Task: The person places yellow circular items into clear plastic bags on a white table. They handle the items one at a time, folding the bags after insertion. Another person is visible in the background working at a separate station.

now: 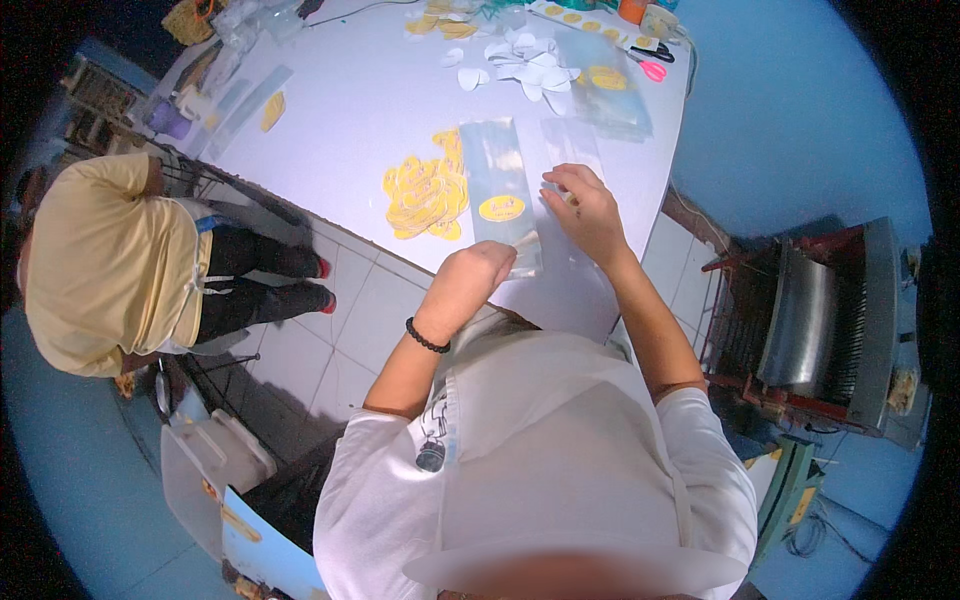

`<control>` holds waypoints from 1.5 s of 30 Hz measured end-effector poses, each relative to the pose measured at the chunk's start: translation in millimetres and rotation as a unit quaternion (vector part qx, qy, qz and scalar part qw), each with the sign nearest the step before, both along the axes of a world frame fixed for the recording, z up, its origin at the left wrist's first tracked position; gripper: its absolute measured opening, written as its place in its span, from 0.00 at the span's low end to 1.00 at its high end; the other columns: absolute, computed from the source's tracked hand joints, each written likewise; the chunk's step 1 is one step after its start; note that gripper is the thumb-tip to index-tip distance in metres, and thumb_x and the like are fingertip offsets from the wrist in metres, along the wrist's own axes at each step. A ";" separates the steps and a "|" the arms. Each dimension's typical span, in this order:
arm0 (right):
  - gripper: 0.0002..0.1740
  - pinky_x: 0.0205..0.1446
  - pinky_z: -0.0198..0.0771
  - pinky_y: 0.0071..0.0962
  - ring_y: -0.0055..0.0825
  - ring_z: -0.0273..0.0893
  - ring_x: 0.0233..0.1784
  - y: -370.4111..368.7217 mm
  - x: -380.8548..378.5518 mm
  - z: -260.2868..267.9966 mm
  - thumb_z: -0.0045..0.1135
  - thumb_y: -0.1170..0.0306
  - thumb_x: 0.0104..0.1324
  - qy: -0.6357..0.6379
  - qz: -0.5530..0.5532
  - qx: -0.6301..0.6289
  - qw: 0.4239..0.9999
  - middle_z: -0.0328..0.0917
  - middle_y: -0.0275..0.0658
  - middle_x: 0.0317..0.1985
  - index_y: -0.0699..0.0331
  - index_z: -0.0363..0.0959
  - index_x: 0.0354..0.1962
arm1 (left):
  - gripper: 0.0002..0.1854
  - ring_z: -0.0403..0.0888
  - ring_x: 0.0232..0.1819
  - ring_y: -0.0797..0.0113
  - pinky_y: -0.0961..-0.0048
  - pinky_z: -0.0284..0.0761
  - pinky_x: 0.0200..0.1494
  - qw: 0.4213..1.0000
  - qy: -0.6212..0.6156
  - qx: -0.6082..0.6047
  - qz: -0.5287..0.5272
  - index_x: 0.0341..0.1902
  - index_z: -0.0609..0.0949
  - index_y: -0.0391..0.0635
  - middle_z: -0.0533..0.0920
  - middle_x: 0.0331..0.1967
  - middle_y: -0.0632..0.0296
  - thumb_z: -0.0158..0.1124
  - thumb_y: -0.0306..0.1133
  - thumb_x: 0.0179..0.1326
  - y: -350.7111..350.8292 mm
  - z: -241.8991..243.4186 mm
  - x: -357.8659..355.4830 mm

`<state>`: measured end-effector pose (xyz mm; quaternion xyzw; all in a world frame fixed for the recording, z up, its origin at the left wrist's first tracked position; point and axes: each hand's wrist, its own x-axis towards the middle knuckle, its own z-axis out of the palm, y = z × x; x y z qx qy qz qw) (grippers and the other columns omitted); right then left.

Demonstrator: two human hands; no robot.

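Observation:
A clear plastic bag (499,165) lies on the white table before me, with a yellow oval label (502,208) near its lower end. My left hand (474,274) pinches the lower edge of this bag, thumb and fingers together. Just right of it, my right hand (586,214) hovers at a second clear plastic bag (571,146), thumb and fingertips slightly apart. A small yellow patch shows beneath that palm, mostly hidden. Left of the labelled bag is a loose heap of yellow oval labels (424,196), which reaches its edge.
White cut-out paper pieces (532,64) lie farther back. A stack of clear bags (611,90), pink-handled scissors (652,70) and a label strip (592,26) occupy the far right. A person in a yellow shirt (112,262) stands left; a metal machine (802,322) stands right.

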<state>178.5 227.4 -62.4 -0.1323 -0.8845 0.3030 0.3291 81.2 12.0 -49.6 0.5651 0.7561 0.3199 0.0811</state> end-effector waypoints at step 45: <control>0.18 0.42 0.82 0.29 0.32 0.84 0.43 9.4 38.2 3.5 0.71 0.69 0.64 -0.042 0.054 -0.051 0.996 0.81 0.44 0.48 0.64 0.79 0.50 | 0.08 0.85 0.37 0.53 0.62 0.80 0.41 0.965 0.065 0.073 0.244 0.42 0.86 0.43 0.85 0.35 0.54 0.71 0.29 0.60 24.7 -38.5 -18.4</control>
